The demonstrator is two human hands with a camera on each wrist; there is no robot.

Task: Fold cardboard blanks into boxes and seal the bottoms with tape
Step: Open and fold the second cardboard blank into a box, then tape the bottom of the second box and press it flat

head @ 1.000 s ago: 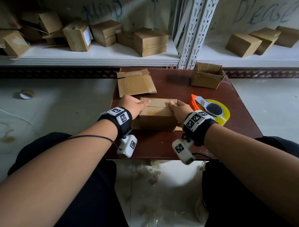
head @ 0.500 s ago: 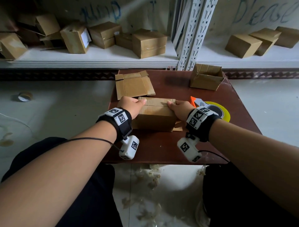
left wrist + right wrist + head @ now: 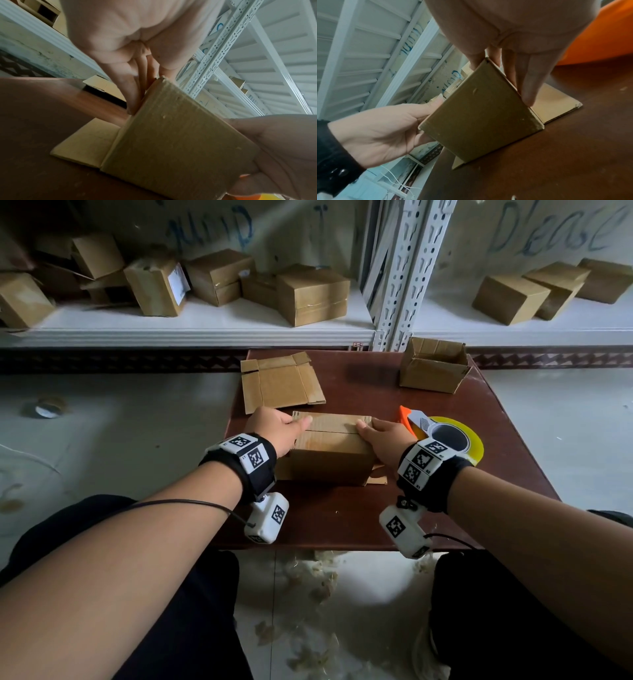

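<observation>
the box (image 3: 327, 448) stood upside down near the front middle of the brown table (image 3: 359, 511), its bottom flaps folded shut on top and its lower flaps splayed flat on the wood. it looked light and hollow, stiff along the creases but easy to dent across a panel, so the corners and end walls seemed the best places to take hold. the left hand (image 3: 274, 428) clasped the left end, thumb laid over the top flap and fingers (image 3: 135, 93) running fairly straight down the side wall. the right hand (image 3: 385, 434) mirrored it on the right end, thumb on top, fingers (image 3: 530, 83) stretched long down that wall. just right of it lay the tape dispenser (image 3: 445, 436), untouched; the seam looked untaped.
</observation>
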